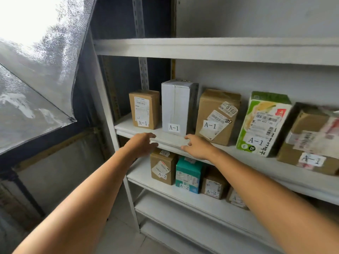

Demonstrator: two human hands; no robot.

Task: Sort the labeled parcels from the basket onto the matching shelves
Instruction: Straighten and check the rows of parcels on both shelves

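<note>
A white shelf [128,128] carries several parcels labeled A-1: a small brown box [145,109], a tall white box [176,107], a taped brown box [216,116], a green and white pack [262,123] and a brown box with red wrap [311,142]. The shelf below [139,178] carries parcels labeled A-2, among them a brown box [162,168] and a teal box [188,175]. My left hand [142,144] and my right hand [197,147] hover just in front of the white box, at the shelf's front edge. Both hold nothing, fingers relaxed. The basket is not in view.
An empty shelf [201,48] runs above the A-1 row. Lower shelves [165,211] sit beneath the A-2 row. A frosted plastic sheet [36,88] hangs at the left beside the rack's upright post [108,125].
</note>
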